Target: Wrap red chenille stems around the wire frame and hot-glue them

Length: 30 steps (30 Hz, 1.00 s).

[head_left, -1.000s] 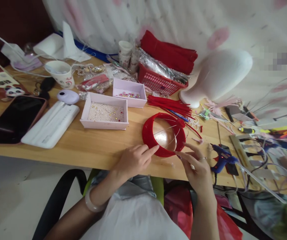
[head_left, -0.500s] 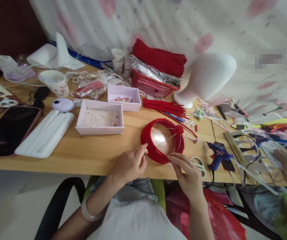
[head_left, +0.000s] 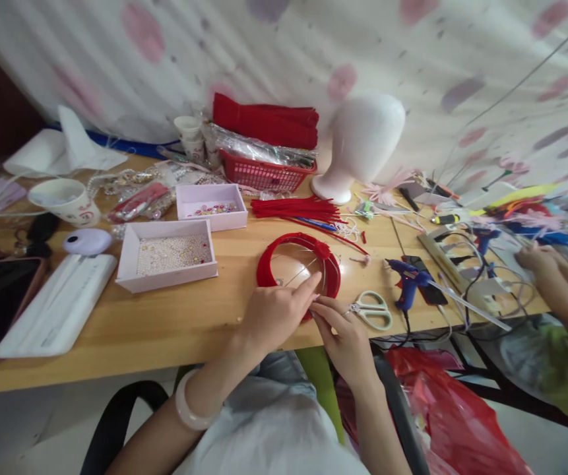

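At the left, a black phone [head_left: 1, 300] is running out of view, and a white case [head_left: 56, 307] is lying beside it, its near end pointing towards the front edge. A paper cup [head_left: 68, 201] is standing behind them. The nearer bead box [head_left: 169, 278] is sitting with plain wood showing in front of it and to its right; the farther bead box [head_left: 221, 221] is standing just behind.

The left hand [head_left: 276, 316] is reaching over the near side of the red ring [head_left: 266, 264], index finger extending; its grip is not showing. The ring is lying near the front edge, backed by red stems [head_left: 296, 210]. The right hand [head_left: 350, 343] is meeting the left at the near rim, fingers bunching; whether they are gripping the ring cannot be told.

Scissors [head_left: 375, 310] are lying just beside the right hand, limiting room there. A narrow strip of wood is separating them from the blue glue gun [head_left: 407, 284]. Farther right, a co-worker's hand [head_left: 541, 260] is working over the cluttered end.

The light wooden desk [head_left: 194, 330] is standing against a spotted curtain [head_left: 284, 53]; a red bag [head_left: 462, 415] is resting below.
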Motion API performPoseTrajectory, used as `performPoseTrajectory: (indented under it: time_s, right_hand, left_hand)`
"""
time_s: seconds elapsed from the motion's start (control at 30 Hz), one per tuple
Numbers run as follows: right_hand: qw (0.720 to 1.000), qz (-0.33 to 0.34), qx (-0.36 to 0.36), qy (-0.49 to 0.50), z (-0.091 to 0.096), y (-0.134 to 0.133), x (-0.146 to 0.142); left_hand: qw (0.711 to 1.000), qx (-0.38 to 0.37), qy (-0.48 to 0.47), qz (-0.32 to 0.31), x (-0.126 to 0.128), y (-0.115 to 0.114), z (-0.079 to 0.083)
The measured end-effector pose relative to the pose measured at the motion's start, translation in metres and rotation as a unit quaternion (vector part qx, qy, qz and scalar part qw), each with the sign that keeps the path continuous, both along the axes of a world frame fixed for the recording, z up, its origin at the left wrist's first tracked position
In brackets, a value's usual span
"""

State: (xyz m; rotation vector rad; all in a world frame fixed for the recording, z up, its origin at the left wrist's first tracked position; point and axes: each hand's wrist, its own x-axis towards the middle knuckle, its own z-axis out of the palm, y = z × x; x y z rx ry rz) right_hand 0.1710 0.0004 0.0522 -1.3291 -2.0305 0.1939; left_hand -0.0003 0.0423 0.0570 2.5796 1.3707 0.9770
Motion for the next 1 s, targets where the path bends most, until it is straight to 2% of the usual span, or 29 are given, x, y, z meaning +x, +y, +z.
performPoseTrajectory:
  time_s: [0.07, 0.13, 0.2, 0.3, 0.37, 0.47, 0.53, 0.6, 0.67, 0.77, 0.8, 0.83, 0.9, 0.97, 1.0]
  right_hand:
    - [1.0, -0.001, -0.01, 0.011, 0.0, 0.0, -0.001]
    - [1.0, 0.002, -0.02, 0.019, -0.001, 0.0, -0.002]
    - [0.999, 0.008, -0.025, 0.025, -0.002, 0.001, -0.002]
    - [0.999, 0.026, -0.022, 0.037, -0.003, 0.002, -0.001]
    - [0.998, 0.038, -0.02, 0.043, -0.005, 0.003, -0.001]
    - [0.998, 0.038, -0.015, 0.045, -0.011, 0.004, 0.0]
    - [0.998, 0.033, -0.005, 0.051, -0.016, 0.004, 0.0]
    - [0.998, 0.031, 0.004, 0.062, -0.019, 0.004, 0.001]
    - [0.997, 0.04, 0.003, 0.072, -0.022, 0.003, 0.001]
    - [0.995, 0.059, -0.019, 0.08, -0.023, 0.003, 0.003]
    - [0.995, 0.064, -0.027, 0.078, -0.024, 0.002, 0.004]
    - [0.995, 0.066, -0.032, 0.074, -0.025, 0.002, 0.004]
    - [0.995, 0.071, -0.035, 0.066, -0.026, 0.002, 0.006]
    - [0.994, 0.08, -0.039, 0.063, -0.027, 0.002, 0.008]
    - [0.994, 0.084, -0.043, 0.061, -0.028, 0.002, 0.009]
  left_hand:
    - [0.998, -0.032, 0.059, 0.006, 0.005, 0.005, 0.005]
    - [0.996, -0.041, 0.076, -0.002, 0.006, 0.008, 0.011]
    - [0.999, -0.01, 0.032, -0.013, 0.004, 0.008, 0.018]
    - [0.994, 0.061, -0.083, -0.028, 0.004, 0.01, 0.032]
    - [0.99, 0.08, -0.094, -0.063, 0.009, 0.013, 0.041]
    - [0.986, 0.043, -0.023, -0.158, 0.023, 0.021, 0.049]
    - [0.977, -0.025, -0.02, -0.211, 0.037, 0.025, 0.055]
    - [0.958, -0.134, -0.07, -0.244, 0.054, 0.03, 0.064]
    - [0.916, -0.271, -0.139, -0.262, 0.075, 0.036, 0.075]
    - [0.821, -0.466, -0.217, -0.249, 0.11, 0.052, 0.09]
    - [0.811, -0.492, -0.217, -0.23, 0.121, 0.06, 0.095]
    - [0.817, -0.496, -0.19, -0.223, 0.129, 0.069, 0.101]
    - [0.874, -0.426, -0.101, -0.211, 0.138, 0.089, 0.118]
    - [0.94, -0.292, 0.038, -0.172, 0.137, 0.111, 0.144]
    - [0.962, -0.204, 0.112, -0.144, 0.133, 0.123, 0.16]
